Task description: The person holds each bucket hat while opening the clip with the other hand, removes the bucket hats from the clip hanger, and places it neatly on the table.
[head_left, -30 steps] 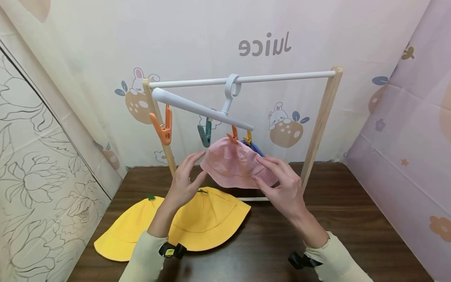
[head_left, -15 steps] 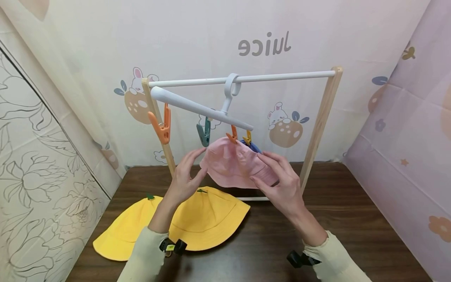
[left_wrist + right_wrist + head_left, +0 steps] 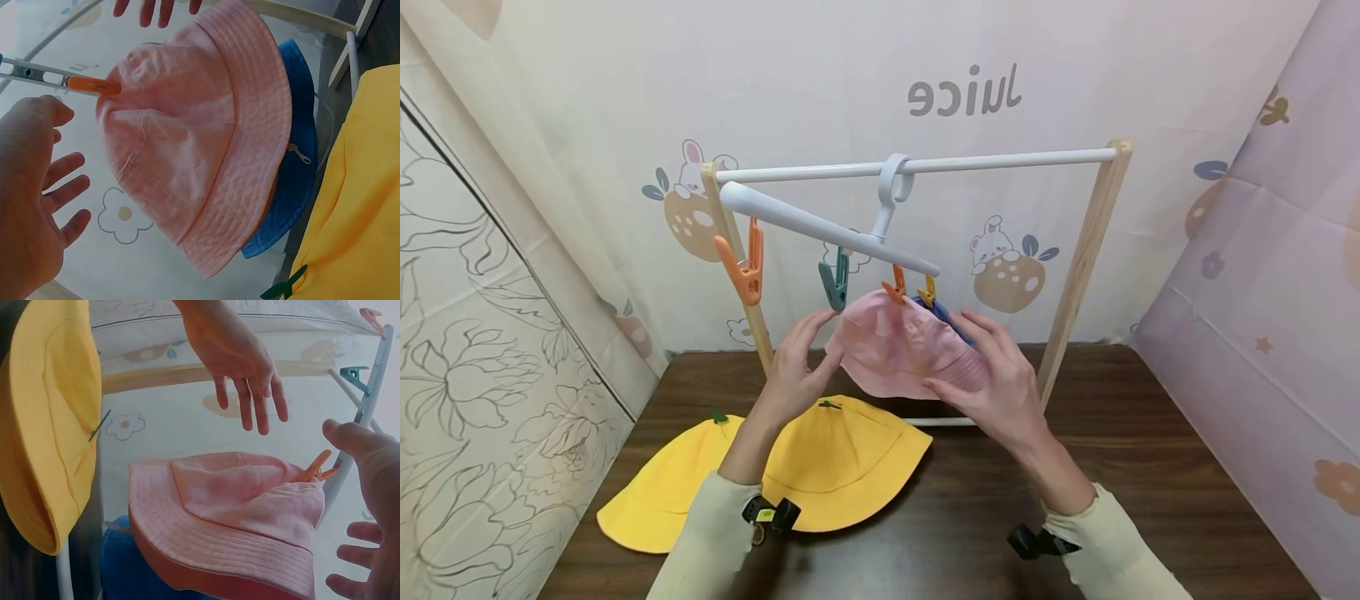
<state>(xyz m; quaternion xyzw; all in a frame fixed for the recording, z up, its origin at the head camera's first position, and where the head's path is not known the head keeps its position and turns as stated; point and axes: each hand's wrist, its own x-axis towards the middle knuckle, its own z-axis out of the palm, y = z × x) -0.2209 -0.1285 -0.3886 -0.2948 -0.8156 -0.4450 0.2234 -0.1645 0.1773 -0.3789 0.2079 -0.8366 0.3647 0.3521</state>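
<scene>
I have the pink hat (image 3: 887, 350) hanging between my two hands, its crown pinched by an orange clip (image 3: 895, 288) on the white hanger (image 3: 805, 221), with the blue hat (image 3: 303, 119) just behind it. The brim runs roughly crosswise, from one hand toward the other, sloping down to the right. From the left hand (image 3: 793, 367) the hat lies to the right; from the right hand (image 3: 1007, 387) it lies to the left. Fingers on both sides are spread and pinching nothing; each wrist view shows a gap between its own hand and the pink cloth. I judge the right hand nearer, since its thumb overlaps the brim in the head view, though from that angle I can't be sure how deep the gap is. My left fingertips sit just below the teal clip (image 3: 835, 282), and I can't tell whether they touch it. Below and to the left, two yellow hats rest on the dark table (image 3: 1120, 467), the larger-looking one (image 3: 850, 467) partly behind my left forearm, the other (image 3: 662, 487) farther left.
</scene>
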